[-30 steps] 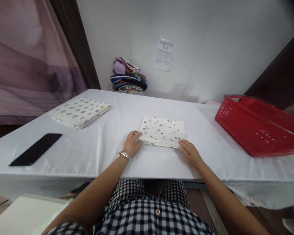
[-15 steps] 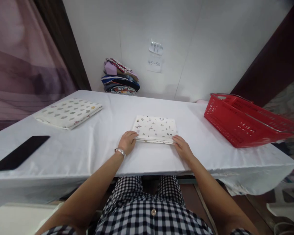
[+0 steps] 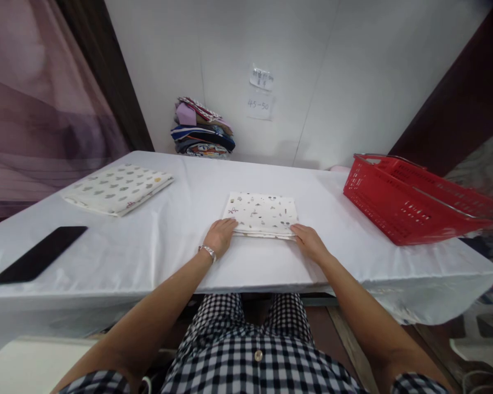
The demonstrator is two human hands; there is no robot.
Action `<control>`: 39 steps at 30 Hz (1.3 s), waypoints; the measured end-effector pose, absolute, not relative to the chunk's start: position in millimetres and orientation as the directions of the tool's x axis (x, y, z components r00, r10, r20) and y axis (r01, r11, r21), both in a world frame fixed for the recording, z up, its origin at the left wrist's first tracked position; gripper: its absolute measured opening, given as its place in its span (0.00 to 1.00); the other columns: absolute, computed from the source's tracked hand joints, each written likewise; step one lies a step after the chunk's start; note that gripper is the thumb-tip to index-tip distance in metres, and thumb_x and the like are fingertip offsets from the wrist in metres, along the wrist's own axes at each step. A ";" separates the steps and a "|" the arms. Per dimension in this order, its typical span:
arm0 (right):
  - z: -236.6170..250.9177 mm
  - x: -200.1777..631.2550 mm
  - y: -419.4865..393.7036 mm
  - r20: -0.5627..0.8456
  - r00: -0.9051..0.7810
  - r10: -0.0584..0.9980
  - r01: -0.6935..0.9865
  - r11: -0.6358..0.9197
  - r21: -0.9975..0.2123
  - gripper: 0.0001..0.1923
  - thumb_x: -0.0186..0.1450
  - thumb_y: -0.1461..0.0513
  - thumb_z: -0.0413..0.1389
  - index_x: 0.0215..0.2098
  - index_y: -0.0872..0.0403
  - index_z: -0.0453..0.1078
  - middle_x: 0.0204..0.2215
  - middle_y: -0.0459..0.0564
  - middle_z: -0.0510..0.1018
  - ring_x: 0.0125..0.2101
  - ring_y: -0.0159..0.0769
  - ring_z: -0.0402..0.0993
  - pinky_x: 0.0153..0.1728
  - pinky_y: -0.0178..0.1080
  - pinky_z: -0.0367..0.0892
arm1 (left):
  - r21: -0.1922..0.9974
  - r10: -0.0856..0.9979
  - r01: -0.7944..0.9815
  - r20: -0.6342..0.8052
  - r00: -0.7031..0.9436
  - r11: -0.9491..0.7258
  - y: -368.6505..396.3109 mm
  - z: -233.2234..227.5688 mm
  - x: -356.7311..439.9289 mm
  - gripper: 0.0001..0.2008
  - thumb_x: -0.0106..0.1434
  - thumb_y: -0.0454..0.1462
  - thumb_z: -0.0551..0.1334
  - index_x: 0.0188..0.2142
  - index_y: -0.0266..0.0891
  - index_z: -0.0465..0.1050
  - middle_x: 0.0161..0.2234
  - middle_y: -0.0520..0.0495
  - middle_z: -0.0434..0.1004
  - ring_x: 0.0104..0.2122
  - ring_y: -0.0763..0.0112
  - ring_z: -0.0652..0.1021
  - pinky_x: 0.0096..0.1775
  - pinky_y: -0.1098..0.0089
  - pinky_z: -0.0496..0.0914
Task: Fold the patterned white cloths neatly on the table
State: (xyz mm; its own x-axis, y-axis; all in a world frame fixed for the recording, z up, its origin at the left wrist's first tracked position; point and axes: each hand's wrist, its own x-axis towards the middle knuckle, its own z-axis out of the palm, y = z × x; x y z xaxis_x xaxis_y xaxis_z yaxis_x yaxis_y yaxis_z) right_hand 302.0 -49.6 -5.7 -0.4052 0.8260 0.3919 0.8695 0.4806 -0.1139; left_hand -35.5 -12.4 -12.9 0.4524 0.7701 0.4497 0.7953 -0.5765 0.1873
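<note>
In the head view, the small folded cloth lay flat on the white table, between the two hands. The left hand rested its fingers over the cloth's near left corner, and the right hand did the same at its near right corner; neither was clenched, though whether the thumbs pinched the fabric could not be told. Layers along the near edge suggested the folding was well advanced; whether any remained was unclear. Left of the cloth lay a larger folded cloth; right of it stood a red basket.
</note>
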 end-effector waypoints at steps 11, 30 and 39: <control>-4.8 300.3 -48.9 0.376 -0.348 0.859 0.901 0.417 -0.119 0.20 0.62 0.69 0.44 0.51 0.53 0.64 0.49 0.51 0.72 0.48 0.37 0.67 0.51 0.45 0.57 | 0.203 0.769 0.782 0.436 0.467 -0.590 -8.4 -4.6 -37.8 0.21 0.57 0.26 0.50 0.48 0.40 0.68 0.48 0.44 0.72 0.50 0.66 0.69 0.50 0.61 0.64; 0.6 300.5 -41.0 0.383 -0.463 0.800 0.873 0.485 0.042 0.21 0.61 0.71 0.43 0.50 0.55 0.66 0.50 0.53 0.71 0.51 0.37 0.65 0.53 0.46 0.54 | 0.173 0.818 0.818 0.312 0.483 -0.549 7.8 10.0 -47.5 0.26 0.56 0.23 0.50 0.50 0.48 0.67 0.53 0.52 0.67 0.55 0.68 0.65 0.50 0.65 0.66; -6.3 300.9 -45.3 0.334 -0.485 0.808 0.864 0.502 0.041 0.21 0.61 0.72 0.44 0.49 0.52 0.67 0.49 0.50 0.72 0.51 0.35 0.65 0.53 0.46 0.55 | 0.175 0.817 0.813 0.302 0.492 -0.555 -7.9 -9.7 -49.7 0.28 0.55 0.23 0.48 0.53 0.42 0.64 0.56 0.50 0.64 0.57 0.69 0.62 0.54 0.66 0.61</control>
